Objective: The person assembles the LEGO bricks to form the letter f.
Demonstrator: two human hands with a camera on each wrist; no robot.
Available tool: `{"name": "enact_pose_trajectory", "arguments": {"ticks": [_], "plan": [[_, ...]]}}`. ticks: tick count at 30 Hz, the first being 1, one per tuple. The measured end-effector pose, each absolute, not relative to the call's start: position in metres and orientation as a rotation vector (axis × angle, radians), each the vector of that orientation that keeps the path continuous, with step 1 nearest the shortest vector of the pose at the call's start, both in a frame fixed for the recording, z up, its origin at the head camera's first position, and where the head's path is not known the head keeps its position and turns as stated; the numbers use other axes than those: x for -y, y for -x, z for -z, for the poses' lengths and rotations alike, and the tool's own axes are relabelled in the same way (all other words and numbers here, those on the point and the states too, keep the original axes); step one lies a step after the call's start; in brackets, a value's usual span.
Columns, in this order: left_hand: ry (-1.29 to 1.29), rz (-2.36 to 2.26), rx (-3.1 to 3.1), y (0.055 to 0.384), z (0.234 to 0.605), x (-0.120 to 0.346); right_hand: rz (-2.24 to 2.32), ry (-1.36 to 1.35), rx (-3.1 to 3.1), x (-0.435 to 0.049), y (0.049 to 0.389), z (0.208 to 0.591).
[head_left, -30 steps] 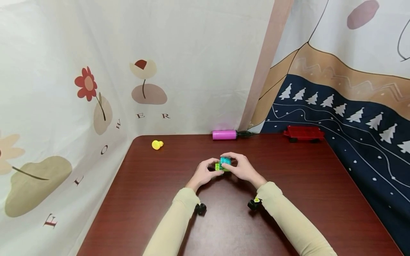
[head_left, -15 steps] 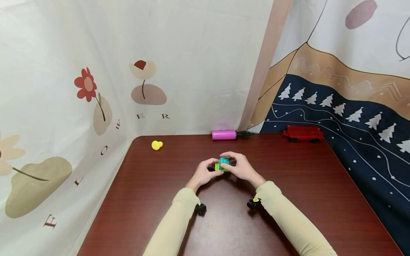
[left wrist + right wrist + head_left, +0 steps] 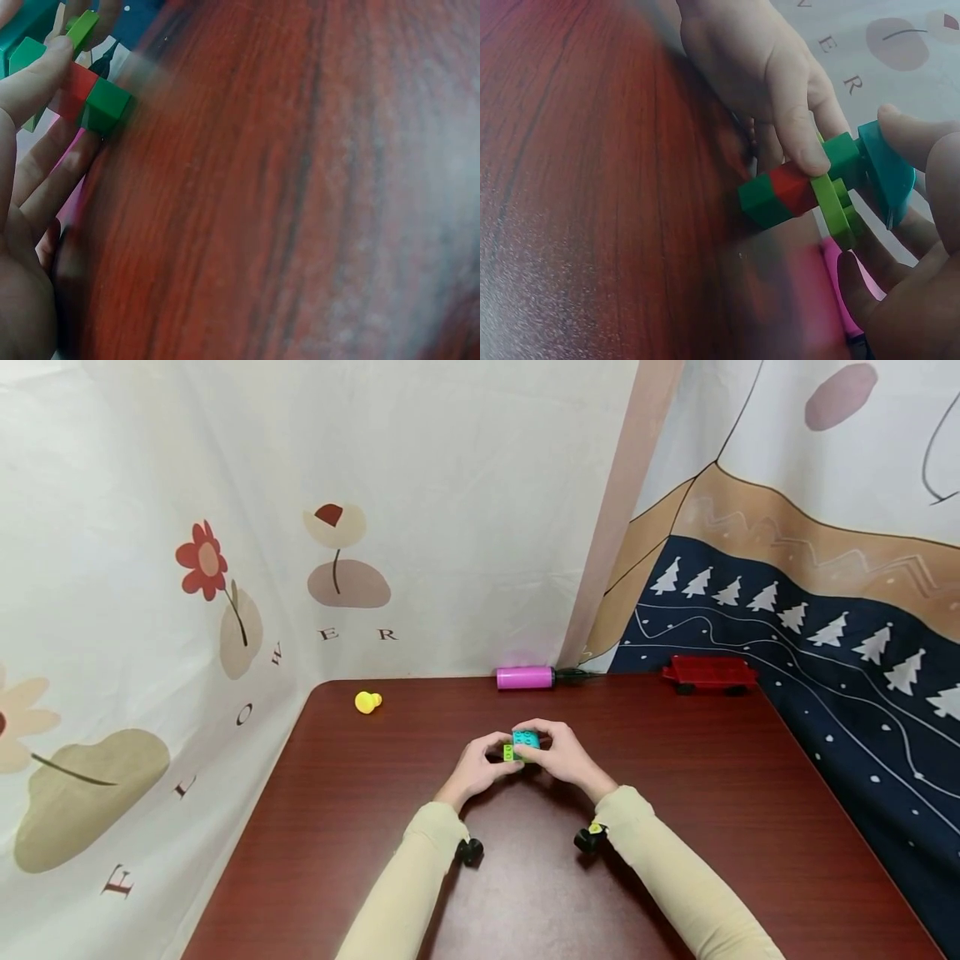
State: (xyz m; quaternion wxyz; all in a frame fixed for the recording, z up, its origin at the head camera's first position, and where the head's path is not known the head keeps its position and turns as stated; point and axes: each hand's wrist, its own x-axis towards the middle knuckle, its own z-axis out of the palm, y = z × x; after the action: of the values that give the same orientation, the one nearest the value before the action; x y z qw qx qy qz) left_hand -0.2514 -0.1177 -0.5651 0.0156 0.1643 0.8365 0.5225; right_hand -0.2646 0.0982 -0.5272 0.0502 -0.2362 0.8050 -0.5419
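Observation:
A small stack of toy building blocks is held between both hands above the table. From the bottom it shows a green block point(image 3: 763, 204), a red block point(image 3: 789, 187), a flat lime plate point(image 3: 834, 212) and another green block point(image 3: 843, 154). My left hand point(image 3: 478, 767) pinches the stack around the red block and lime plate, its thumb across them. At the top end, a teal brick point(image 3: 527, 739) with studs is gripped between thumb and fingers of my right hand point(image 3: 564, 755). In the right wrist view the teal brick meets the upper green block at a slight slant.
On the brown table point(image 3: 517, 893), a yellow knobbed toy point(image 3: 367, 702) lies at the back left. A pink pump-like cylinder point(image 3: 525, 677) rests along the back edge. Further right stands a red toy wagon point(image 3: 711, 674) with black wheels. Printed curtains hang behind.
The teal brick has turned slightly and shifted a little left, together with the right hand's fingers. My left hand stays almost still on the stack.

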Motion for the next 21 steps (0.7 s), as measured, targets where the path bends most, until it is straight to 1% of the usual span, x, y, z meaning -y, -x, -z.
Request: {"name": "enact_pose_trajectory", "arguments": {"ticks": [21], "plan": [[-0.452, -1.649, -2.576, 0.2500, 0.5641, 0.1160, 1.729, 0.751, -2.405, -0.0988, 0.2634, 0.5334]]}}
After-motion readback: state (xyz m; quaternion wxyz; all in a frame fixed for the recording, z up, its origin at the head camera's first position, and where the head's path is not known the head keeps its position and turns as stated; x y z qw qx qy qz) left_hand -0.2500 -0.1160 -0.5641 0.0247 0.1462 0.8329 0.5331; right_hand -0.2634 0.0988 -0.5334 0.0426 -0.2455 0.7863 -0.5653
